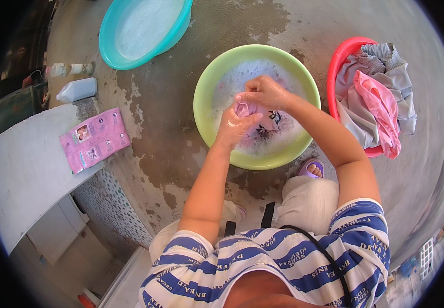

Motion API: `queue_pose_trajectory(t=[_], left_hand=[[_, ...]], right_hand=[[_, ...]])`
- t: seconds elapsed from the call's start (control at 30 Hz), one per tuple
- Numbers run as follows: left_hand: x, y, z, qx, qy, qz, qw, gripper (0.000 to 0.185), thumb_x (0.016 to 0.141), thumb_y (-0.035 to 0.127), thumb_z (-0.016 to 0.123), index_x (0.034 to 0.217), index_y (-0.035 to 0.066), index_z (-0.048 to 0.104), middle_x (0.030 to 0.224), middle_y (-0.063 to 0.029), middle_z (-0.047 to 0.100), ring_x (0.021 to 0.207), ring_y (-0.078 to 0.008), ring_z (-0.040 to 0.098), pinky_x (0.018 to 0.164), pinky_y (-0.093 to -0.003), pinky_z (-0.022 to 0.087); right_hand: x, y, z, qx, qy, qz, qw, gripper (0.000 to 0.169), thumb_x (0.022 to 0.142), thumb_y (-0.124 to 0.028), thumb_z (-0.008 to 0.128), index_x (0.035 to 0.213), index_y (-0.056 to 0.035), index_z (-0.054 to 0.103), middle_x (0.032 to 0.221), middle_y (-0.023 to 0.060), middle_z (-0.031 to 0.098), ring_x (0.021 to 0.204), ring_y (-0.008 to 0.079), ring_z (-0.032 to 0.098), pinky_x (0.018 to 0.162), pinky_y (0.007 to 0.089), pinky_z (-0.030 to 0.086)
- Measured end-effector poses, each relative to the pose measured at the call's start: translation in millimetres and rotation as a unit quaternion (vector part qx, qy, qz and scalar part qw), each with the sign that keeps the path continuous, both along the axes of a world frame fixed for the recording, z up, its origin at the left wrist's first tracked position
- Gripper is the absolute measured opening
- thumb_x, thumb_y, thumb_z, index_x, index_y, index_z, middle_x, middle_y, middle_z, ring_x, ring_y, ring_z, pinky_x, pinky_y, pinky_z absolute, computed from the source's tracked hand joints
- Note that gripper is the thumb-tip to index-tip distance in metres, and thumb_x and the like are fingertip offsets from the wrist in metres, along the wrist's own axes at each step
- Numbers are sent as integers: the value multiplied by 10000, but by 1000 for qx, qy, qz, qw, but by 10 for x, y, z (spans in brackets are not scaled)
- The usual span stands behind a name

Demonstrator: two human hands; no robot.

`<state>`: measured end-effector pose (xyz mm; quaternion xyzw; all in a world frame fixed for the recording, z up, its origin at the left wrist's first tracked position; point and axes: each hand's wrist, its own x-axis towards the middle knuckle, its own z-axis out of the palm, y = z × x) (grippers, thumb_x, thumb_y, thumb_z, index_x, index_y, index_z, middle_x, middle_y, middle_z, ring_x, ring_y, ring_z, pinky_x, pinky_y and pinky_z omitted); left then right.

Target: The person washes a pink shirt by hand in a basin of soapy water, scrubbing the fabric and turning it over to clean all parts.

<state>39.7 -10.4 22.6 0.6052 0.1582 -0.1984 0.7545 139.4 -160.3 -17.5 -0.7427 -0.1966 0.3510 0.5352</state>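
Note:
Before me on the wet concrete stands a green plastic basin [257, 163] of foamy, soapy water [229, 77]. A wet pink garment [266, 122] with dark cartoon prints lies partly in the suds, and its lower part is hidden by foam. My left hand [234, 125] grips a bunched fold of it, thumb on top. Just above and to the right, my right hand [264, 92] is closed on the same bunched cloth, its knuckles turned up. Both hands are wet and close together over the basin's middle.
At upper left sits a turquoise basin [106, 42] of sudsy water. A red basin [333, 81] heaped with grey cloth [364, 115] and pink cloth [378, 111] stands at right. On the left ledge [25, 150] lies a pink printed packet [95, 140], with a plastic jug [77, 89] beyond.

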Motion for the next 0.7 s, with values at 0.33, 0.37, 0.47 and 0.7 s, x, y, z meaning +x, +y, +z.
queue_pose_trajectory(t=[0.33,0.37,0.47,0.7], left_hand=[[-17,382,-575,-25,24,185,982,195,794,135,741,782,80,554,867,-8,596,756,-103,541,694,-270,461],[29,330,-701,16,20,212,977,195,794,143,740,772,69,562,845,-13,597,743,-111,544,681,-281,462],[88,233,-1041,207,-10,222,953,222,789,171,741,761,15,586,778,-57,613,698,-151,554,659,-318,464],[-6,123,-1255,337,38,215,916,236,817,176,698,885,-28,598,812,-124,651,730,-228,630,683,-371,487]], right_hand=[[299,-327,-30,63,84,-95,990,235,818,-212,712,917,-29,604,824,68,662,744,148,622,634,287,480],[253,-208,-163,23,10,-120,992,246,832,-236,693,931,-34,595,848,94,662,761,194,629,652,317,488],[62,38,-614,-108,-233,-171,951,305,891,-320,592,1046,-60,550,916,209,645,825,403,617,729,454,495],[55,129,-1147,-158,-105,-112,976,256,927,-248,503,1072,-47,570,953,202,639,871,409,614,755,428,503]])
